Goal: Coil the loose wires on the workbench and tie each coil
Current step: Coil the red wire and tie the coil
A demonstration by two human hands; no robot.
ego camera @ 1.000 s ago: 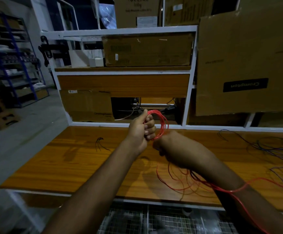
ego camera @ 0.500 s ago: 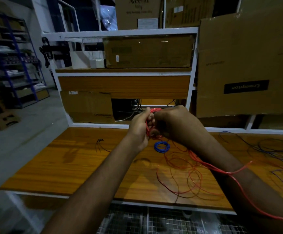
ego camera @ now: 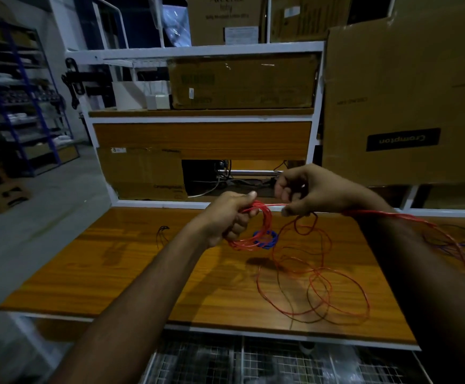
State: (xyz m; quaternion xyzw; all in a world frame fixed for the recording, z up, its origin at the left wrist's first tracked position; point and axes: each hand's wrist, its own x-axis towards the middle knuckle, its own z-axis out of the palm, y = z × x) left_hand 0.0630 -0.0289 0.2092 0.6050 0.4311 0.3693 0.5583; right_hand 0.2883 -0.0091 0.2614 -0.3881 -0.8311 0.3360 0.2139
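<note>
My left hand (ego camera: 230,217) grips a small coil of red wire (ego camera: 256,234) above the wooden workbench (ego camera: 114,273). A short taut length of the same wire runs from the coil to my right hand (ego camera: 306,191), which pinches it just to the right. The rest of the red wire (ego camera: 317,284) lies in loose loops on the bench below and trails over my right forearm. A finished blue coil (ego camera: 270,241) lies on the bench behind the red coil, partly hidden by it.
A tangle of dark and blue loose wires (ego camera: 464,245) lies at the bench's right end. A short black wire piece (ego camera: 162,231) lies at the left. Cardboard boxes (ego camera: 403,106) fill the shelving behind. A wire mesh shelf (ego camera: 253,361) sits below the bench's front edge.
My right hand has moved off the coil to the right, drawing a length of red wire out taut. The left hand has lowered a little, and the coil hangs in plain sight.
</note>
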